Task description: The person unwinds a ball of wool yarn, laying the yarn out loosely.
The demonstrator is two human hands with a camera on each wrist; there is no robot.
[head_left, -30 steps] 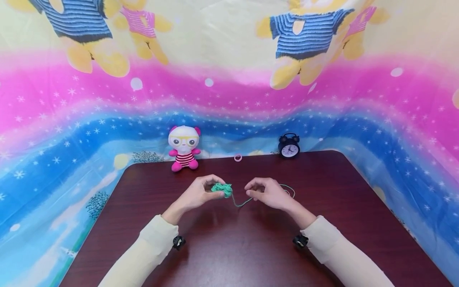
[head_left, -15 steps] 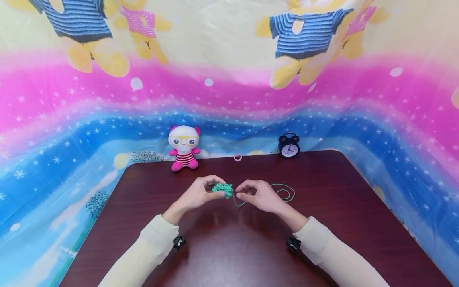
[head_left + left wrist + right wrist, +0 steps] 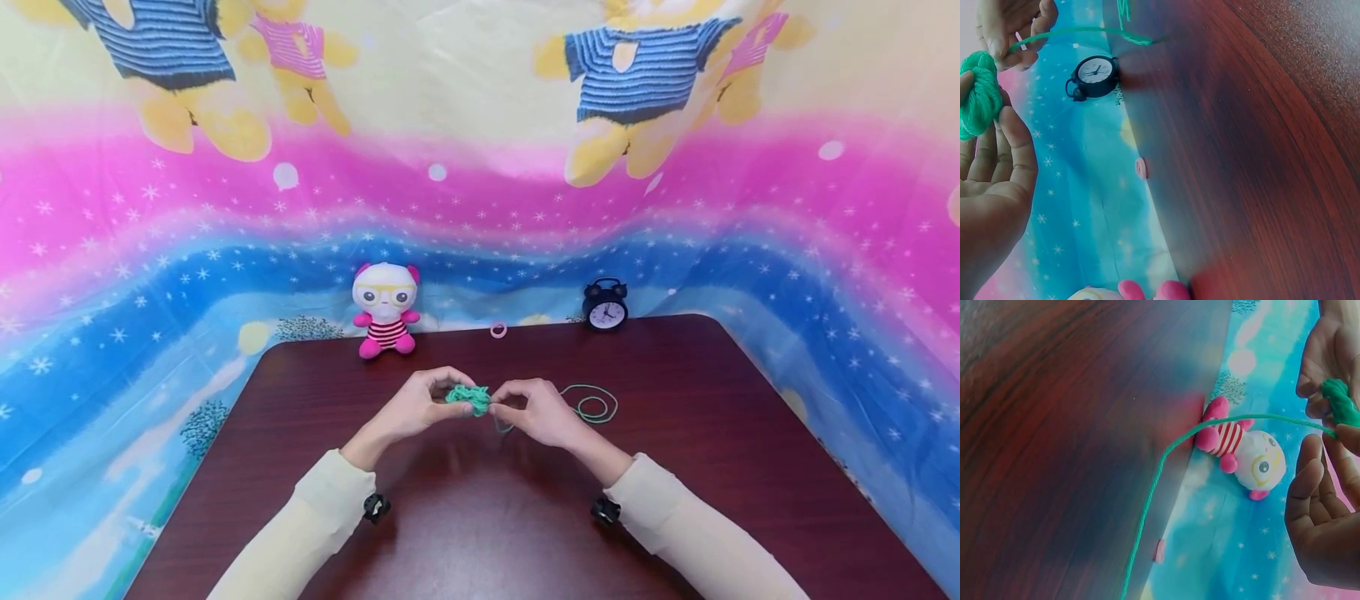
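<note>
A small wound bundle of green yarn (image 3: 468,398) is held above the table between the thumb and fingers of my left hand (image 3: 412,406). Right beside it, my right hand (image 3: 546,414) pinches the loose yarn strand (image 3: 1160,465) between thumb and index finger, close to the bundle. From that pinch the strand droops and runs off to the right, where it lies in loops on the tabletop behind my right hand. In the left wrist view the bundle (image 3: 980,94) shows several thick turns, partly covered by my left thumb.
Along the back edge of the dark wooden table (image 3: 480,517) sit a pink-and-white panda plush (image 3: 386,308), a small pink ring (image 3: 498,331) and a black alarm clock (image 3: 606,308). A patterned cloth (image 3: 480,192) hangs right behind the table.
My right hand has moved left along the strand, from a gap away up to the bundle. More of the yarn loop on the right now shows. My left hand stays nearly still.
</note>
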